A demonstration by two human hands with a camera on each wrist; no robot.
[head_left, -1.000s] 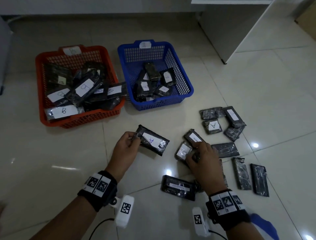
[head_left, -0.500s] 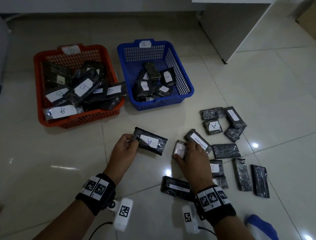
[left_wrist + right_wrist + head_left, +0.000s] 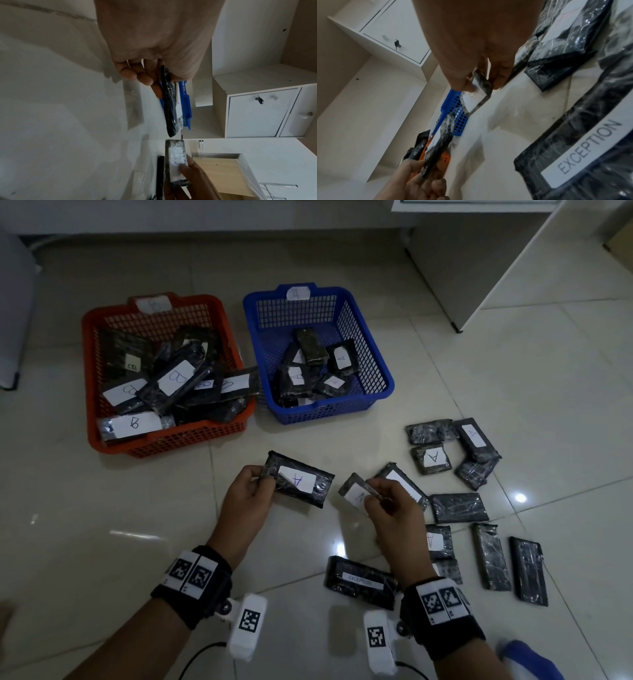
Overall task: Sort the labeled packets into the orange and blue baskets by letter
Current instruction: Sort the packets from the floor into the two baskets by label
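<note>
At the upper left of the head view sits the orange basket [image 3: 164, 440], tagged B and piled high with B packets; one packet [image 3: 239, 383] lies across its right rim and pokes toward the blue basket [image 3: 376, 364] just beside it, upper centre, which is tagged A and holds a handful of A packets.

Below them, in the middle of the frame, the left hand [image 3: 245, 501] has its grip clamped on the left end of a large packet marked A [image 3: 298, 482], thumb on top and fingers beneath, held clear of the floor. To its right, the right hand [image 3: 394, 515] pinches a smaller packet marked A [image 3: 356, 491] by one edge between thumb and fingertips, tilted steeply.

Further right and lower, the unsorted packets [image 3: 459, 506] are scattered on the tiled floor, some showing an A, some face down, one labelled EXCEPTION [image 3: 359, 580].

Both held packets look bound for the blue basket. The risks, as I judge them: the shiny wrap could slip from the right hand's edge pinch, and a toss from here could fall short or land in the orange basket, since the two baskets nearly touch. The overhanging B packet could be knocked into the blue basket. Face-down packets need turning before sorting, or they may be misfiled.
</note>
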